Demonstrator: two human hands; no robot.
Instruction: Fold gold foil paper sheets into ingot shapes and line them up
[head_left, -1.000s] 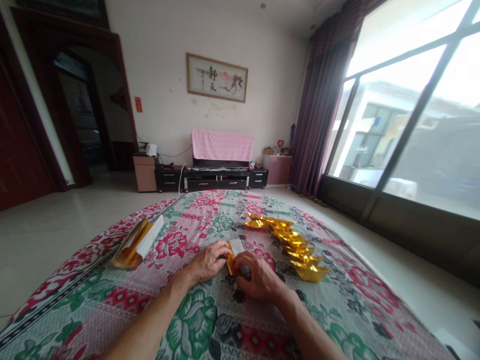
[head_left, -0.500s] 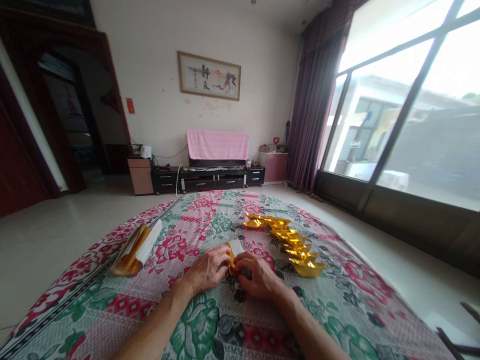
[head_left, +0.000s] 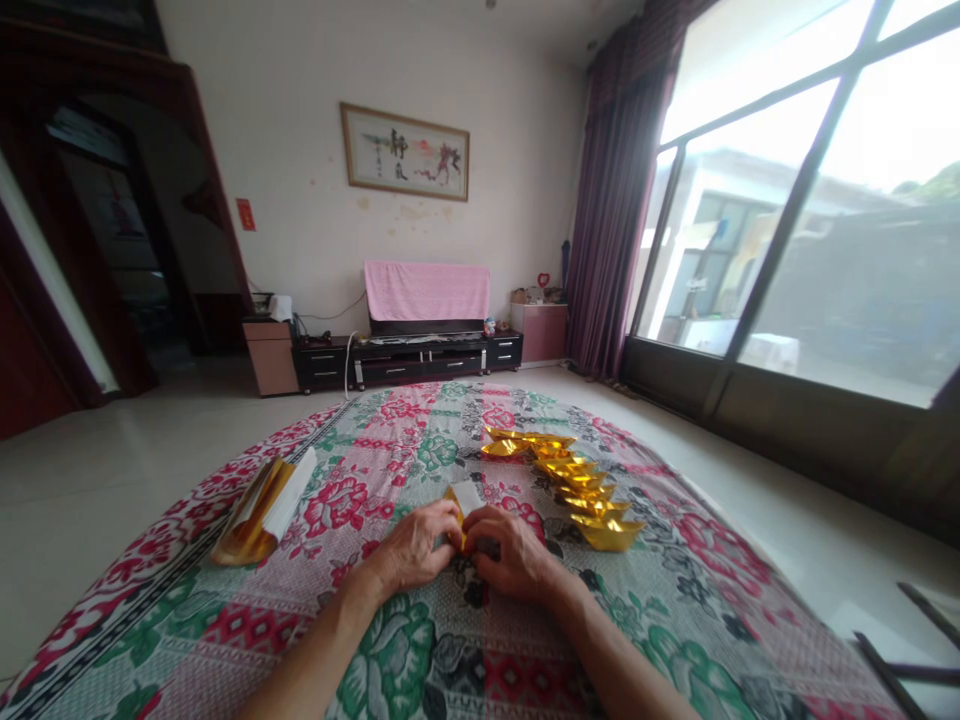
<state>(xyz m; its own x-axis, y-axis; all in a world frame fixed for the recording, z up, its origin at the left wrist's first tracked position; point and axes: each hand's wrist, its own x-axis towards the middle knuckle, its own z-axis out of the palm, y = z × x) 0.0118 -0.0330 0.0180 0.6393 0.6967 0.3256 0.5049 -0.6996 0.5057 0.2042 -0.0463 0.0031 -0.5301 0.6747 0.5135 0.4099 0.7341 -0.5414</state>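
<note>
A small piece of gold and white paper [head_left: 469, 496] is held between my two hands over the middle of the cloth. My left hand [head_left: 421, 545] pinches its left side, fingers bent. My right hand [head_left: 511, 548] grips it from the right, fingertips close to those of the left. The lower part of the paper is hidden by my fingers. To the right, several folded gold paper boats [head_left: 609, 530] stand in a line running away from me. On the left lies a curled stack of gold and white paper sheets [head_left: 262, 510].
A flowered cloth [head_left: 390, 640] covers the round table. Beyond it are a low black cabinet [head_left: 390, 372], a pink cloth [head_left: 427, 290] over a screen, and a pink cabinet [head_left: 541, 333]. Tall windows and a purple curtain [head_left: 611, 220] are at the right. Dark bars show at the lower right.
The camera view has turned slightly to the right. Both hands stay on the paper, with their fingertips slightly shifted and closer together.
</note>
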